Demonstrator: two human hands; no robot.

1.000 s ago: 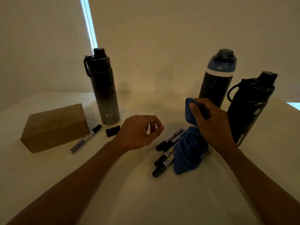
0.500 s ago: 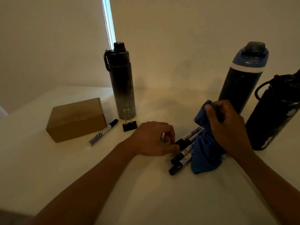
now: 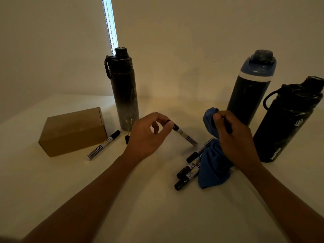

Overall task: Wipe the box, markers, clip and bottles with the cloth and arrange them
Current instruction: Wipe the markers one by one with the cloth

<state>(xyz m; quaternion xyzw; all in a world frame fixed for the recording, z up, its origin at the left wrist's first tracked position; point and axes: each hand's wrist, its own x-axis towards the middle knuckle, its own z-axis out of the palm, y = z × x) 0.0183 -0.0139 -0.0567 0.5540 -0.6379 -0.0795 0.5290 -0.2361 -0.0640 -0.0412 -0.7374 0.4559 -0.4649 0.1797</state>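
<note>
My left hand (image 3: 148, 135) pinches a black-capped marker (image 3: 185, 135) by its cap end, lifted and tilted down to the right. My right hand (image 3: 235, 141) grips a blue cloth (image 3: 213, 169) that hangs down onto the table. Three markers (image 3: 188, 170) lie beside the cloth, partly under it. Another marker (image 3: 104, 145) lies next to the brown cardboard box (image 3: 73, 131) on the left. A black binder clip (image 3: 127, 137) stands in front of a tall black bottle (image 3: 123, 90), partly behind my left hand. A blue-lidded bottle (image 3: 250, 88) and a black handled bottle (image 3: 287, 123) stand at the right.
The white table (image 3: 157, 207) meets a pale wall at the back. A bright window strip with a bead chain (image 3: 109, 23) runs down behind the tall black bottle. The table's left corner edge lies behind the box.
My left hand came down onto the marker pile, pinched one marker and lifted it up to the left. My right hand kept holding the cloth.
</note>
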